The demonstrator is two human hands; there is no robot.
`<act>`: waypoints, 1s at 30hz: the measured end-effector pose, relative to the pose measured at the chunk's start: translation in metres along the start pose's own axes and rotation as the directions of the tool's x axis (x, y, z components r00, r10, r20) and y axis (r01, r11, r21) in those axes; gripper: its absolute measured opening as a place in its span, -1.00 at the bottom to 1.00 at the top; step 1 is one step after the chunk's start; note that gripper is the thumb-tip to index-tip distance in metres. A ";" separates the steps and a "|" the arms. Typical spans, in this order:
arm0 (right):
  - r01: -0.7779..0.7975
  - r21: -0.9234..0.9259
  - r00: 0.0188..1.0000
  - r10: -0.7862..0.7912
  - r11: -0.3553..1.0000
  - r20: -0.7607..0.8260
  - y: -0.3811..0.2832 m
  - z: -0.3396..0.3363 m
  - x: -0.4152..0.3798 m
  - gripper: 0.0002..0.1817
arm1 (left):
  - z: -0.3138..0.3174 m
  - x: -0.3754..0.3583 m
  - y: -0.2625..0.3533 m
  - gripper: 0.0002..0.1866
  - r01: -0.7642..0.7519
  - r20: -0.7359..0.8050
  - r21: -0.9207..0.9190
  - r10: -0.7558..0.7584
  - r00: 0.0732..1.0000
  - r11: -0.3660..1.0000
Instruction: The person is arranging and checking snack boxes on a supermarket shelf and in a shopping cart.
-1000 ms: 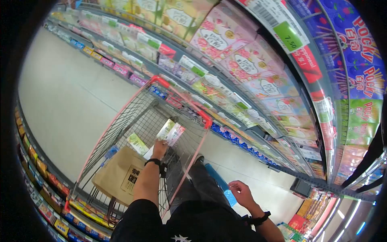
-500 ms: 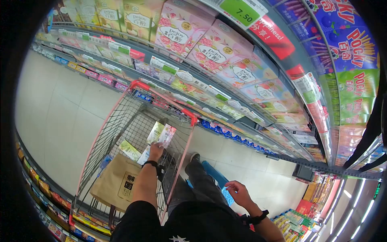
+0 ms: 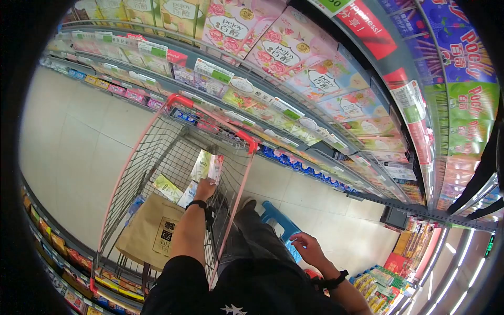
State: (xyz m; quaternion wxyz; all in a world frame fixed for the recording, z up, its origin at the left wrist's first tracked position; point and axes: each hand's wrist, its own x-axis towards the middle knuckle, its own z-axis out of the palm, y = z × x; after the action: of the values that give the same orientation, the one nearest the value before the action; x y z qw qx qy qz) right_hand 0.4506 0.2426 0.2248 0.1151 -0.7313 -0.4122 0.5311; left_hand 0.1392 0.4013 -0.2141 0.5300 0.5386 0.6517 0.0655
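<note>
Supermarket aisle, pale tiled floor (image 3: 79, 136); long metal shelving (image 3: 325, 105) on the right packed with pink and green snack boxes and price tags, a lower shelf row (image 3: 47, 247) along the left edge. Wire shopping cart with pink-red frame and handle (image 3: 173, 173) stands in the aisle just beside the right shelving. Inside the cart: flat brown paper bag with dark printed label (image 3: 152, 231) at the near end, a green-and-white snack box (image 3: 167, 188) lying on the mesh beyond it. Left hand (image 3: 206, 189), black wristband on the wrist, is inside the cart, fingers closed around two slim pink-and-green snack boxes (image 3: 207, 165) held upright, above the cart floor. Right hand (image 3: 307, 248), down by the person's thigh, curls loosely around a blue flat object (image 3: 278, 223); grip firmness cannot tell.
</note>
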 end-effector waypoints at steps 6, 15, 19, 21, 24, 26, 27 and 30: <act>0.077 -0.021 0.997 -0.077 0.997 0.014 -0.008 0.001 0.005 -0.78 | -0.019 -0.024 0.007 -0.72 -0.133 -0.044 -0.012 0.132 0.990 0.991; 0.211 0.060 0.977 -0.211 0.976 0.008 -0.024 -0.013 0.013 -0.78 | -0.145 -0.102 0.118 -0.88 -0.269 -0.289 -0.376 0.163 0.943 0.887; 0.285 0.053 0.958 -0.283 0.957 -0.047 -0.023 -0.037 0.013 -0.80 | -0.181 -0.162 0.204 -0.90 -0.453 -0.313 -0.474 0.337 0.888 0.755; 0.323 0.134 0.946 -0.317 0.937 -0.066 -0.036 -0.057 0.013 -0.81 | -0.187 -0.200 0.261 -0.88 -0.492 -0.271 -0.456 0.410 0.871 0.742; 0.401 0.272 0.916 -0.387 0.875 -0.104 -0.048 -0.095 0.017 -0.79 | -0.174 -0.255 0.356 -0.84 -0.547 -0.148 -0.467 0.548 0.823 0.695; 0.487 0.467 0.862 -0.492 0.738 -0.121 -0.052 -0.120 0.016 -0.62 | -0.154 -0.282 0.409 -0.85 -0.575 -0.063 -0.474 0.626 0.777 0.667; 0.502 0.475 0.853 -0.503 0.723 -0.137 -0.056 -0.136 0.013 -0.62 | -0.140 -0.296 0.431 -0.85 -0.620 0.011 -0.419 0.687 0.727 0.663; 0.550 0.603 0.798 -0.576 0.578 -0.175 -0.054 -0.187 -0.004 -0.42 | -0.095 -0.328 0.489 -0.85 -0.674 0.129 -0.321 0.735 0.665 0.666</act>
State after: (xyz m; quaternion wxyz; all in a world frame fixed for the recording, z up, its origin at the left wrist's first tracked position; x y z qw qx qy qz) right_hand 0.5869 0.3246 0.3368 0.5053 -0.4702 -0.4236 0.5866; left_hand 0.3297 0.3951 0.3510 0.6016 0.6833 0.3051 0.2794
